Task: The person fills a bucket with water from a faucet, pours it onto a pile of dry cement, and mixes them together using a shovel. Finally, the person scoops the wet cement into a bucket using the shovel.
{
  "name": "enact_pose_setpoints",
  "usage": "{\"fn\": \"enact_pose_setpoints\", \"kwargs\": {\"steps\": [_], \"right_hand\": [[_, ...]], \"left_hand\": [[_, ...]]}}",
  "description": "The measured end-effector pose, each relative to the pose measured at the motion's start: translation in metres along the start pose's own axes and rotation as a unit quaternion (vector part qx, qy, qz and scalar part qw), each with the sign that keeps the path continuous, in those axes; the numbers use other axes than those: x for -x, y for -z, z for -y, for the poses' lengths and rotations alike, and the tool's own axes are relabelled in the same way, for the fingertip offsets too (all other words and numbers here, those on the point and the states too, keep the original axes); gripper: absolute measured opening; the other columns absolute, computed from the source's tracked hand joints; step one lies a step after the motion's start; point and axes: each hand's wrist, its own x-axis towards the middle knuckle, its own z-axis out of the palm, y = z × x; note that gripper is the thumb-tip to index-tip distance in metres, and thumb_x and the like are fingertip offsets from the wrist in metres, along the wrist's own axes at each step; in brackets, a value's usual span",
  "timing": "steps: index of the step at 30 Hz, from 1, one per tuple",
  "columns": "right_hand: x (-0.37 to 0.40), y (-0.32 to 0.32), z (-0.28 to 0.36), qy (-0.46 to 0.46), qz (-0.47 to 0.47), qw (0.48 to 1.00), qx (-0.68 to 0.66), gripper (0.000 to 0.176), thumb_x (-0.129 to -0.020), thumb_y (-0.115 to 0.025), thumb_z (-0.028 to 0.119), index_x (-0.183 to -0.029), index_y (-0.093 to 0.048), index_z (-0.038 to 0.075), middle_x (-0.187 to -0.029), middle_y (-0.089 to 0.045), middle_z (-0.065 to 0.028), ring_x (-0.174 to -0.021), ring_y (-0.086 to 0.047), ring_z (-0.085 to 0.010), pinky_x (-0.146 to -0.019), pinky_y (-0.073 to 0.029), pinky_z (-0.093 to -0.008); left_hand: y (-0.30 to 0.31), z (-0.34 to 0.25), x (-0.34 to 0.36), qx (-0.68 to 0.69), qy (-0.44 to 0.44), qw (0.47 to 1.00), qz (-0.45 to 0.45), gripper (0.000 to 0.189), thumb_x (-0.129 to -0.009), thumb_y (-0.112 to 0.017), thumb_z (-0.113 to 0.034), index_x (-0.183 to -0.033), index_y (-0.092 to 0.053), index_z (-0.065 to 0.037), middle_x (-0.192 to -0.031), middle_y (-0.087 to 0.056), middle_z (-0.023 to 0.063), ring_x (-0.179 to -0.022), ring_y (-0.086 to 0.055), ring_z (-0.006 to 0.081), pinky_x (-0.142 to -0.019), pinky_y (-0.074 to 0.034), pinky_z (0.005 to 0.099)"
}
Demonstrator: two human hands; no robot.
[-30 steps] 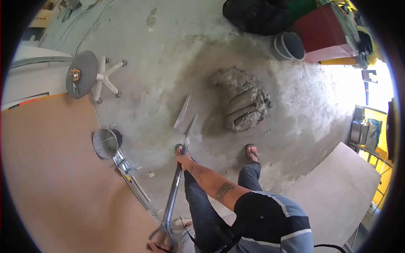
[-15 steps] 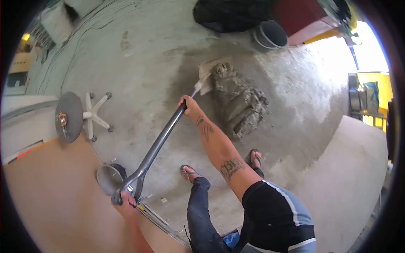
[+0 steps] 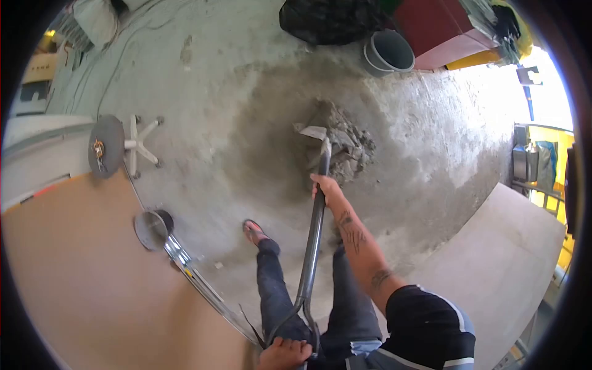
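A long-handled shovel (image 3: 313,240) runs from my waist out to a pile of wet grey mortar (image 3: 351,148) on the floor. My left hand (image 3: 287,353) is closed around the grip at its near end. Farther down, my right hand (image 3: 325,187) wraps the shaft just above the blade socket. The shovel blade (image 3: 313,132) rests tilted at the pile's near-left part, its lower portion hidden by the mortar and handle. Damp, dark floor (image 3: 265,135) surrounds the pile.
A grey bucket (image 3: 390,52) and a black bag (image 3: 327,21) stand beyond the pile. At left are an overturned stool (image 3: 106,148), a metal pot (image 3: 154,229) and a brown board (image 3: 92,271). A pale board (image 3: 493,265) lies at right.
Both hands have swung the shovel from the pile's far-left side to its near side. My left hand moved right toward my waist. The pile looks broken up and more compact.
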Motion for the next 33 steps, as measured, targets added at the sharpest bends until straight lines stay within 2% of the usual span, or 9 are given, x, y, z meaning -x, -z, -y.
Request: {"fn": "enact_pose_setpoints", "kwargs": {"steps": [4, 7, 13, 16, 23, 25, 28, 32, 33], "right_hand": [[0.033, 0.036, 0.008, 0.131, -0.077, 0.962, 0.228, 0.018, -0.081, -0.062, 0.013, -0.072, -0.049, 0.003, -0.057, -0.05, -0.0073, -0.042, -0.049, -0.0194, -0.038, -0.041, -0.035], [0.072, 0.071, 0.01, 0.132, 0.023, 0.968, 0.213, 0.02, -0.079, -0.059, 0.013, -0.063, -0.051, 0.004, -0.053, -0.051, -0.0092, -0.043, -0.052, -0.0221, -0.04, -0.042, -0.0361], [0.001, 0.1, -0.001, 0.06, 0.017, 0.96, 0.272, 0.016, -0.074, -0.056, 0.011, -0.063, -0.05, 0.002, -0.051, -0.05, -0.0116, -0.045, -0.052, -0.0239, -0.041, -0.042, -0.0364], [0.03, 0.137, -0.021, 0.021, 0.019, 0.93, 0.366, 0.016, -0.074, -0.056, 0.011, -0.063, -0.051, 0.001, -0.052, -0.05, -0.012, -0.045, -0.052, -0.0247, -0.04, -0.042, -0.0363], [0.029, 0.173, -0.056, -0.017, 0.049, 0.969, 0.241, 0.008, -0.081, -0.05, 0.005, -0.081, -0.054, -0.002, -0.057, -0.05, -0.0102, -0.044, -0.051, -0.0241, -0.042, -0.043, -0.0378], [0.019, 0.174, -0.069, -0.017, 0.003, 0.945, 0.325, 0.007, -0.081, -0.05, 0.005, -0.079, -0.051, -0.002, -0.055, -0.046, -0.0085, -0.044, -0.05, -0.0236, -0.043, -0.043, -0.0373], [0.019, 0.19, -0.068, 0.004, -0.003, 0.957, 0.29, 0.008, -0.081, -0.051, 0.005, -0.077, -0.051, -0.001, -0.056, -0.048, -0.0089, -0.046, -0.051, -0.0241, -0.044, -0.043, -0.037], [0.077, 0.251, -0.01, -0.091, 0.167, 0.971, 0.145, 0.014, -0.079, -0.056, 0.008, -0.07, -0.046, 0.006, -0.057, -0.044, -0.0035, -0.045, -0.045, -0.0149, -0.043, -0.043, -0.0307], [0.097, 0.273, 0.003, -0.127, 0.195, 0.969, 0.082, 0.015, -0.079, -0.055, 0.008, -0.069, -0.045, 0.007, -0.056, -0.043, -0.0016, -0.045, -0.044, -0.0127, -0.044, -0.043, -0.0288]], "left_hand": [[-0.013, -0.1, -0.022, 0.198, 0.072, 0.976, 0.054, 0.02, -0.073, -0.061, -0.034, -0.065, -0.053, -0.018, -0.054, -0.051, 0.0006, -0.05, -0.054, 0.0194, -0.049, -0.039, 0.0345], [0.01, -0.158, -0.031, 0.101, 0.154, 0.979, 0.087, 0.014, -0.07, -0.059, -0.028, -0.063, -0.05, -0.019, -0.055, -0.047, -0.002, -0.056, -0.055, 0.0139, -0.058, -0.042, 0.0307], [-0.1, -0.2, -0.066, 0.124, 0.167, 0.977, 0.054, 0.009, -0.072, -0.056, -0.023, -0.064, -0.052, -0.02, -0.054, -0.051, -0.002, -0.052, -0.055, 0.0163, -0.06, -0.044, 0.031], [-0.063, -0.24, -0.05, 0.122, 0.241, 0.96, 0.07, 0.007, -0.071, -0.056, -0.022, -0.066, -0.054, -0.018, -0.056, -0.053, 0.0004, -0.058, -0.059, 0.0167, -0.059, -0.045, 0.0329], [-0.169, -0.313, -0.08, 0.218, 0.269, 0.93, 0.124, 0.013, -0.075, -0.056, -0.023, -0.063, -0.061, -0.019, -0.054, -0.058, 0.0025, -0.055, -0.062, 0.0206, -0.061, -0.047, 0.0382], [-0.209, -0.335, -0.07, 0.158, 0.395, 0.896, 0.129, 0.01, -0.071, -0.057, -0.018, -0.063, -0.062, -0.016, -0.057, -0.059, 0.0049, -0.06, -0.061, 0.0227, -0.065, -0.046, 0.0386], [-0.152, -0.362, -0.087, 0.072, 0.498, 0.856, -0.117, 0.011, -0.065, -0.059, -0.015, -0.069, -0.058, -0.005, -0.082, -0.056, 0.0133, -0.077, -0.056, 0.0247, -0.082, -0.041, 0.0437], [-0.065, -0.455, -0.14, -0.107, 0.59, 0.787, -0.148, 0.017, -0.074, -0.062, -0.011, -0.088, -0.056, -0.003, -0.081, -0.049, 0.0093, -0.063, -0.051, 0.0179, -0.067, -0.044, 0.0368], [-0.095, -0.491, -0.154, 0.099, 0.658, 0.654, -0.36, 0.056, -0.074, -0.063, -0.031, -0.117, -0.037, -0.005, -0.114, -0.033, 0.0154, -0.101, -0.032, 0.0252, -0.089, -0.025, 0.0425]]}}
